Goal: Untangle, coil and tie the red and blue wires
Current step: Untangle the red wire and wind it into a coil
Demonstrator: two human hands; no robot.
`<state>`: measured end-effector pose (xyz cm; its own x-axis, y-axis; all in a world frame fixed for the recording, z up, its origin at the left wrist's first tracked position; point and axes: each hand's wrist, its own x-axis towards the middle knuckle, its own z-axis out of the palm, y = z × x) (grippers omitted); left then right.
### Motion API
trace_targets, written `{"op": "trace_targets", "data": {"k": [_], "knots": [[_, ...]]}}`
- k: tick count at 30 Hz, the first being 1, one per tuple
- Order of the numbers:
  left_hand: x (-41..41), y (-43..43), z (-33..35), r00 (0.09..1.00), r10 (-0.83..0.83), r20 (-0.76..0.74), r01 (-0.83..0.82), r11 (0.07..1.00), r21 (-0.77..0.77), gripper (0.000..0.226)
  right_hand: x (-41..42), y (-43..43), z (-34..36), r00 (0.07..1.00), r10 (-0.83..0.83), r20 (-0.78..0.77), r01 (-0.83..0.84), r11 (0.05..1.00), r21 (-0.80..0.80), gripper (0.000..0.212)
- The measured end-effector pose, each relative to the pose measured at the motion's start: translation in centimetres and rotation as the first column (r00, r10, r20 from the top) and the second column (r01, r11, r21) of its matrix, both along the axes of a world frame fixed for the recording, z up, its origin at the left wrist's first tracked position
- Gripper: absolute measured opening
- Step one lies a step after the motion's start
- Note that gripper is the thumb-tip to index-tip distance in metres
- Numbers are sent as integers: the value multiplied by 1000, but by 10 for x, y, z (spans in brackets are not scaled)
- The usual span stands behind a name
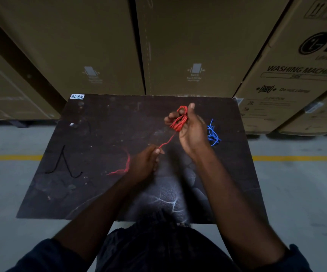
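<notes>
Gripping the red wire (179,119) as a bunched coil, the right hand (191,132) is raised over the far right-of-centre part of the dark worktop (99,134), fingers curled round the loops, thumb sticking up past the top of the bundle. One strand runs from the coil toward the worktop's near side to the left hand (144,165), which pinches it between thumb and fingertips over the worktop's middle. More red wire trails out to the left of that hand, blurred; cannot tell if it touches the worktop. Blue wire (213,134) lies loose and tangled on the worktop's right side, toward the far edge, no hand on it. Thin black cord (66,165) lies in a zigzag on the worktop's left side. White label (77,96) reading WS-10, upside down, sits at the worktop's far left corner. Cardboard boxes (91,46) stand behind the worktop's far edge; the washing machine box (296,75) is at the far right. Yellow floor line (11,158) shows on both sides of the worktop.
</notes>
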<state>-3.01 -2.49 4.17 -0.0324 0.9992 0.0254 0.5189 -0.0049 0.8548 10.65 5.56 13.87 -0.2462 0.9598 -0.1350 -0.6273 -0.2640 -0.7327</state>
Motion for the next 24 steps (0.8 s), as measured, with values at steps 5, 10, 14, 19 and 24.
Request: {"op": "trace_targets", "data": {"k": [5,10,14,19,24], "knots": [[-8,-6,11,967,-171,-189,188,979,77,27,3,9,-26,877,-42,479,-52,982,181,37],[-19,0,39,973,-128,-192,166,966,197,31,13,2,-49,691,-1,722,-220,952,212,30],[-33,14,64,960,-121,-252,192,940,280,18,13,-13,-57,608,167,776,-420,897,137,31],[-42,31,76,875,37,-482,128,944,304,22,0,-32,-41,603,512,611,-580,808,-105,53],[-44,41,57,950,44,-310,54,952,300,16,-6,-36,-23,708,581,402,-595,797,-104,46]]}}
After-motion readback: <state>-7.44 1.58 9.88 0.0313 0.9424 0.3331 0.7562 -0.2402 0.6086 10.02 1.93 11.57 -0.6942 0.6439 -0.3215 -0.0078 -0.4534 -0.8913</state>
